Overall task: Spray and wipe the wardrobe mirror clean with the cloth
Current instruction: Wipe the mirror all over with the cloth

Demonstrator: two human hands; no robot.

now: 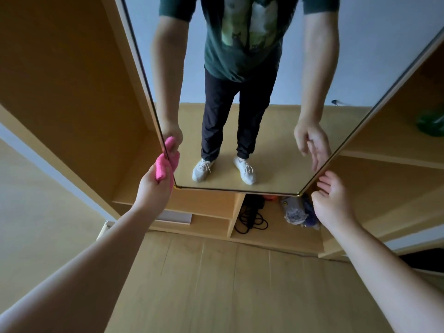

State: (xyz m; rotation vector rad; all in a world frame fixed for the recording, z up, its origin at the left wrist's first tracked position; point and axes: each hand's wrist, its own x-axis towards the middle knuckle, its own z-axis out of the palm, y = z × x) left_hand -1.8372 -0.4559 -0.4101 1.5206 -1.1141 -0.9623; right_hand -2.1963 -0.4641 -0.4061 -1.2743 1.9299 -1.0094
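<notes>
- Wooden floor (216,284) below, pale wooden wardrobe (72,92) ahead with open shelves on both sides of the mirror (264,140).
- Mirror: tall pane, thin dark-and-gold frame, bottom edge just above the lowest shelves; reflects legs, white shoes, green shirt and both arms.
- Left hand (153,186): at the mirror's lower left corner, clenched around the pink cloth (161,168).
- Pink cloth: bunched, sticking up from the fist, touching or just beside the mirror's left edge; hard to tell which.
- Right hand (332,200): at the mirror's lower right corner, fingers loosely curled, palm empty, just beside the frame; contact unclear.
- Under the mirror: coiled black cable (251,217) on the bottom shelf, crumpled plastic bag (294,210) to its right.
- Right of the mirror, higher up: green item (431,123) on a shelf, blurred.
</notes>
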